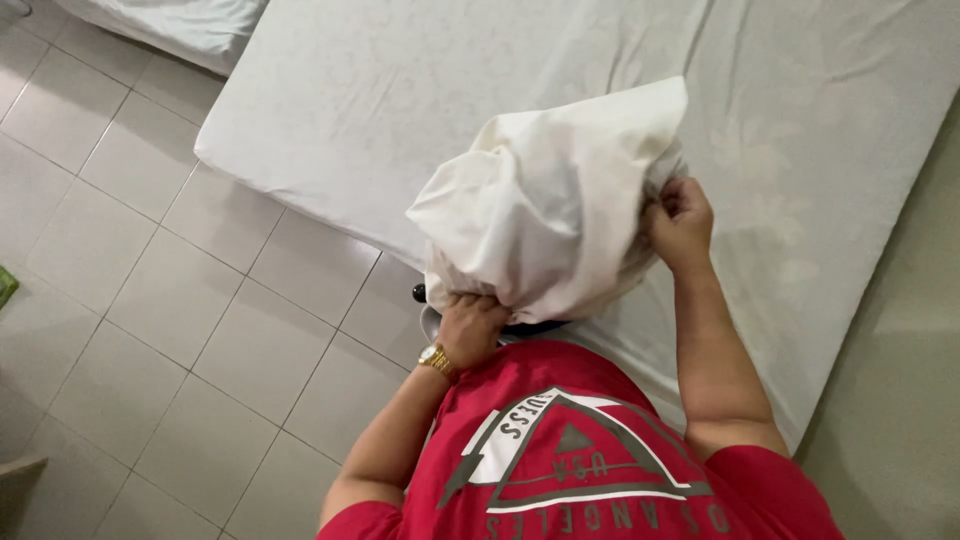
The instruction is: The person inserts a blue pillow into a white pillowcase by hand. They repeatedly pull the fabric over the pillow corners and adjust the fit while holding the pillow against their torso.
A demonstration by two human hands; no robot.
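Big white mattress fills most of the far side over a pale tiled floor, and the person in the red shirt stands right at its near edge. They're holding a white pillow in its case up over the mattress. The left hand, gold watch on the wrist, is clenched on the bottom edge and the right hand grips the right side, hands apart.

The person wears a red short-sleeved T-shirt with a grey and white triangle design and lettering printed on the chest. A gold wristwatch with a metal band sits on the left wrist. Both forearms are bare.
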